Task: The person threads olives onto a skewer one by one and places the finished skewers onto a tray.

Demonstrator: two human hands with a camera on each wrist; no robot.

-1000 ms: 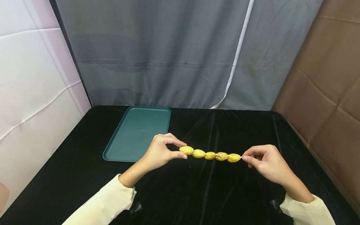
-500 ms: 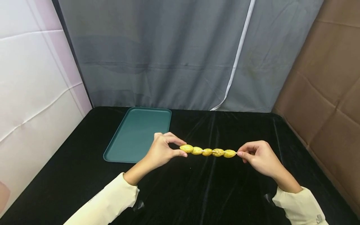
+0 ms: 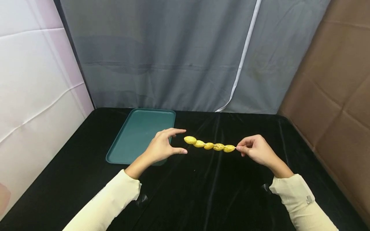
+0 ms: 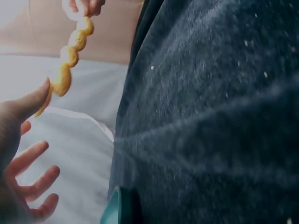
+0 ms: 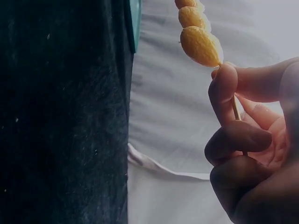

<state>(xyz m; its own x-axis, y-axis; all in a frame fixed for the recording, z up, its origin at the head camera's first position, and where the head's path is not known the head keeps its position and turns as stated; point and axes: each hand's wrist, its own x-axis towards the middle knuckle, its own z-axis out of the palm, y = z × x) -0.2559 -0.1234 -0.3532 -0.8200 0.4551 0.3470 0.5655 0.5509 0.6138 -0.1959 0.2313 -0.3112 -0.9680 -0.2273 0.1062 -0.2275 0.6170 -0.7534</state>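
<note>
My right hand (image 3: 255, 150) pinches the thin stick of a skewer (image 3: 218, 147) threaded with several wrinkled yellow oval pieces. In the right wrist view, the bare stick (image 5: 237, 112) runs down between thumb and curled fingers, below the lowest yellow piece (image 5: 202, 46). The skewer is held up above the table, pointing left with its far end slightly higher. Beside that far end, my left hand (image 3: 162, 144) has thumb and fingers spread apart, nothing gripped, a small gap from the end piece (image 3: 189, 140). In the left wrist view the left hand's fingers (image 4: 39, 186) are spread.
A dark green rectangular tray (image 3: 138, 134) lies at the back left of the black cloth-covered table (image 3: 185, 199), partly behind the left hand. A grey curtain (image 3: 162, 57) closes the back, a white panel (image 3: 34, 83) the left and a brown one (image 3: 332, 89) the right.
The left thumb and fingers have let go of the skewer's end piece and spread apart. The right hand has moved left and farther from the body with the skewer, whose left end now tilts higher.
</note>
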